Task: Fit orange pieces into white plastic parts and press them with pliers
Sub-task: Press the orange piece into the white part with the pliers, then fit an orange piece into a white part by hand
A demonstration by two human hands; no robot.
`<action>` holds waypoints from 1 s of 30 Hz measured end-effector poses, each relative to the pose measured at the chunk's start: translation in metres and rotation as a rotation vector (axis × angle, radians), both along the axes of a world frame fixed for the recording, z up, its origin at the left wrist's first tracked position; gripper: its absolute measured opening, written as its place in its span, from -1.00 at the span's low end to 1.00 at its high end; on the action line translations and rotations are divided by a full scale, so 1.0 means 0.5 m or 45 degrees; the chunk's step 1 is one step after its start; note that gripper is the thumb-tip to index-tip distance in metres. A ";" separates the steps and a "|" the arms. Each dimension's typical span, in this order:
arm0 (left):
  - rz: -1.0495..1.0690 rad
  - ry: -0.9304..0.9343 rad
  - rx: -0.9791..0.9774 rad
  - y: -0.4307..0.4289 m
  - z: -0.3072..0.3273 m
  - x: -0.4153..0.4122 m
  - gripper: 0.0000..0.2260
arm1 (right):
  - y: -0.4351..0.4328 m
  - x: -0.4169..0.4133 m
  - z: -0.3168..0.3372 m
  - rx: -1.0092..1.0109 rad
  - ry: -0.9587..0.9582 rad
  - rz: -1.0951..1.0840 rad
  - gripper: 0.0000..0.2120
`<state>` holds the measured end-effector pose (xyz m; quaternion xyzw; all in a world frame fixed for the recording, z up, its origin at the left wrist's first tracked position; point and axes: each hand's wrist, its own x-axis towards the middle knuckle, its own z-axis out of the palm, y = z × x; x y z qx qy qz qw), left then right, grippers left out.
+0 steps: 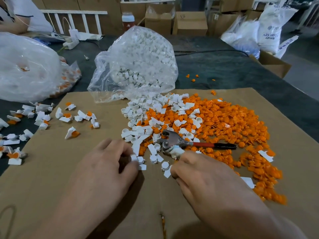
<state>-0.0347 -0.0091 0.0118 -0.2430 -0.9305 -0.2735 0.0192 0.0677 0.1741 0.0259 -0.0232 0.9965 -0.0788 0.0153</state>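
Being pinched by left hand (103, 163) is a white part (134, 158); grip of right hand (203, 175) cannot be determined; pliers (174, 140) are lying just beyond it.

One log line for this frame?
left hand pinches white part | right hand grip unclear | pliers lying on orange pieces | stage: picking parts

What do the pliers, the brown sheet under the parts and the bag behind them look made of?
Pliers: bare grey metal head with a dull shine; handle apparently sleeved in red and black plastic or rubber. Brown sheet: matt cardboard, likely corrugated, with a fold crease. Bag: thin clear plastic film, glossy and wrinkled, white parts showing through.
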 end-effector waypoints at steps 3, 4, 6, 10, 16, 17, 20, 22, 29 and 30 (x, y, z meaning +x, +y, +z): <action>0.054 -0.161 0.145 0.011 0.006 0.012 -0.86 | 0.003 0.002 0.001 -0.053 0.006 -0.008 -0.81; 0.054 -0.194 0.189 0.013 0.007 0.017 -0.85 | 0.003 0.001 0.002 -0.065 0.008 -0.006 -0.80; 0.018 -0.219 0.232 0.017 0.008 0.024 -0.85 | 0.001 0.001 0.005 -0.082 0.002 -0.001 -0.81; -0.082 -0.286 0.317 0.024 0.013 0.033 -0.76 | -0.001 0.003 0.013 -0.139 -0.001 -0.014 -0.87; -0.158 -0.448 0.393 0.033 0.006 0.039 -0.80 | -0.008 0.006 0.012 -0.113 -0.001 -0.020 -0.78; -0.146 -0.499 0.450 0.035 0.004 0.039 -0.82 | -0.009 0.006 0.011 -0.093 0.006 -0.016 -0.77; -0.132 -0.690 0.655 0.039 0.002 0.039 -0.82 | -0.004 0.007 0.005 -0.201 0.094 0.002 -0.82; -0.134 -0.809 0.798 0.042 -0.001 0.039 -0.83 | 0.003 0.008 -0.001 -0.392 0.293 -0.044 -0.83; -0.096 -1.096 1.169 0.048 -0.001 0.044 -0.75 | 0.002 -0.003 0.012 -2.001 0.066 -0.227 -0.83; -0.109 -1.069 1.164 0.047 0.002 0.044 -0.76 | 0.001 -0.005 0.015 -2.112 0.038 -0.195 -0.83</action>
